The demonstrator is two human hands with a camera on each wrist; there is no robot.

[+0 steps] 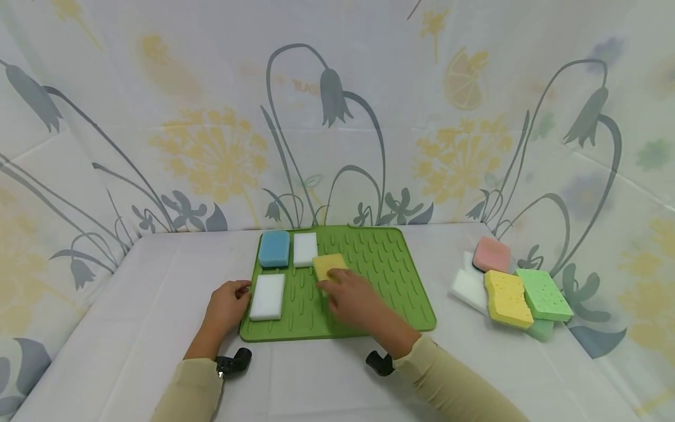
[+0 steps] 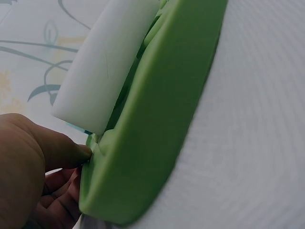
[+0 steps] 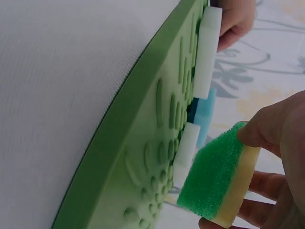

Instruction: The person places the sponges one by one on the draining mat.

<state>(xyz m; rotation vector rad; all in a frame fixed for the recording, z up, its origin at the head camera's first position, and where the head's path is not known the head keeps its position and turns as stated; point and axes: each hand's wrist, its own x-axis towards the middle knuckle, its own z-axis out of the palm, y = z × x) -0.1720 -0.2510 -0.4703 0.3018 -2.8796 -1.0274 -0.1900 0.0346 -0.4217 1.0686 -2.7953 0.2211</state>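
Note:
My right hand pinches a yellow sponge with a green scouring layer between thumb and fingers. It is held over the green ridged mat, and in the right wrist view its green side faces the mat. At the mat's left edge, my left hand grips the rim, with the thumb on top and the other fingers curled below. On the mat lie a blue sponge at the back left, a white sponge beside it, and another white sponge near the left hand.
Right of the mat lies a loose pile: a pink sponge, a yellow sponge, a light green sponge and white sponges. A patterned cloth backdrop rises behind the white table.

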